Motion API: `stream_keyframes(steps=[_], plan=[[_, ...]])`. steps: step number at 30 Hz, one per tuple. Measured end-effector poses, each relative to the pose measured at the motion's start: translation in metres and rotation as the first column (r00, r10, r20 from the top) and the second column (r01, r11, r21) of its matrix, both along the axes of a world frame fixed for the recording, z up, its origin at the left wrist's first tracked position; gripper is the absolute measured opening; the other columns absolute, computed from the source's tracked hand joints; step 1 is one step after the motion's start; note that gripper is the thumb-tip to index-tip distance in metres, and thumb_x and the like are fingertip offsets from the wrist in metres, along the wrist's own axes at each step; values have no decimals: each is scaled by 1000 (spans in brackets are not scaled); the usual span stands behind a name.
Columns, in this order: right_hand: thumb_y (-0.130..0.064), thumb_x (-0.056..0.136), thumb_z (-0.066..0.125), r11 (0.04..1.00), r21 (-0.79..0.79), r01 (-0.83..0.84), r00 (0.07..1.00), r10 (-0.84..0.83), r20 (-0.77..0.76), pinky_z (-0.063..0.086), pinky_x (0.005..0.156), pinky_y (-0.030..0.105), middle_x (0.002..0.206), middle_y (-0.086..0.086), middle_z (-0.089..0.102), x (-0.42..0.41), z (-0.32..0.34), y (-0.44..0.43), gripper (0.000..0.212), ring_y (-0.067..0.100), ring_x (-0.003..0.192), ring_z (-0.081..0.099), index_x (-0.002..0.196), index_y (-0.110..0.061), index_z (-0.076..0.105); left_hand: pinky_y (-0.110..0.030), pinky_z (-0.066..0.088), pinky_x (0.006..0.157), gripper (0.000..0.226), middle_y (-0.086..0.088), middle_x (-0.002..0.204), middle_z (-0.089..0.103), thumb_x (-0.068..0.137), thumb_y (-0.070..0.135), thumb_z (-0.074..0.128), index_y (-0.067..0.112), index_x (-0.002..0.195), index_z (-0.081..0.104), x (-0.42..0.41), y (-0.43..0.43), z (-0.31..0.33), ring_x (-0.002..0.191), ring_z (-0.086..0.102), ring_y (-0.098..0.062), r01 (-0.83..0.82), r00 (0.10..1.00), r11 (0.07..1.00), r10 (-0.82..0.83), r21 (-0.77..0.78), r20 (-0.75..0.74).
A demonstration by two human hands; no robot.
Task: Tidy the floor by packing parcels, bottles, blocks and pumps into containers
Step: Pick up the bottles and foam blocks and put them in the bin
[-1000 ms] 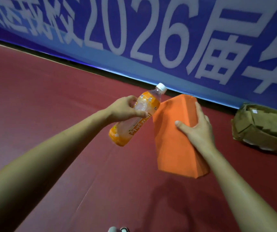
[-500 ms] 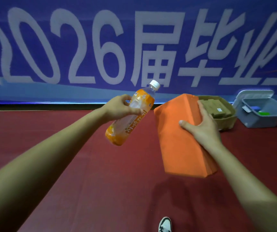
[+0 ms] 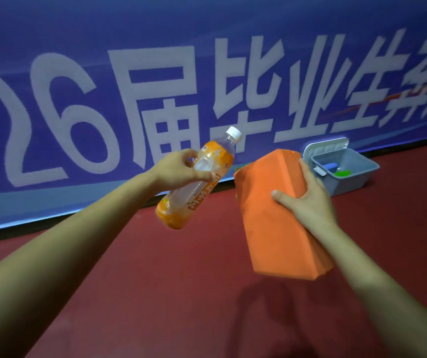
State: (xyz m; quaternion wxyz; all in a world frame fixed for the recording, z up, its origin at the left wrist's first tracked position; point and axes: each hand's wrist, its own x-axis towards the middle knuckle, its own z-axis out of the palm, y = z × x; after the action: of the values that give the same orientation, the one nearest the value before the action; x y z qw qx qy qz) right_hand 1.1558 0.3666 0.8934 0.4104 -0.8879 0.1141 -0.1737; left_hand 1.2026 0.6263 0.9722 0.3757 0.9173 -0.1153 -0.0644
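Bottle (image 3: 181, 208): your left grip (image 3: 178, 167) curls round it (aloft, tilted).
Block (image 3: 266, 228): your right grip (image 3: 307, 200) clasps it.
Change: grey bin (image 3: 351, 183) now nearer; drop-off looks next.

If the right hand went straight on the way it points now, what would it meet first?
Likely the blue banner. The right hand, gripping the orange block, points left of the grey bin; depth is unclear.

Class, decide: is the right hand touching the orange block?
Touching. The head view shows the right hand gripping the orange block, with the thumb on its front face and the fingers round its far edge.
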Motion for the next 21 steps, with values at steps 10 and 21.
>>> stream_keyframes(steps=[10,21], plan=[[-45,74,74,988,-49,148,987,-151,-62,39,98,40,143,4,41,80,-2,-96,93,24,131,43,149,-37,20,-23,45,68,52,1,103,59,77,38,73,19,121,55,128,-119,-10,91,57,-16,192,981,978,-194,77,21],[-48,73,74,956,-80,283,949,-291,-118,40,98,41,142,3,41,249,-7,-212,94,26,128,47,149,-39,19,-23,46,68,49,0,104,60,79,36,72,18,122,56,340,-231,-34,95,60,-18,261,963,965,-262,-22,-58]])
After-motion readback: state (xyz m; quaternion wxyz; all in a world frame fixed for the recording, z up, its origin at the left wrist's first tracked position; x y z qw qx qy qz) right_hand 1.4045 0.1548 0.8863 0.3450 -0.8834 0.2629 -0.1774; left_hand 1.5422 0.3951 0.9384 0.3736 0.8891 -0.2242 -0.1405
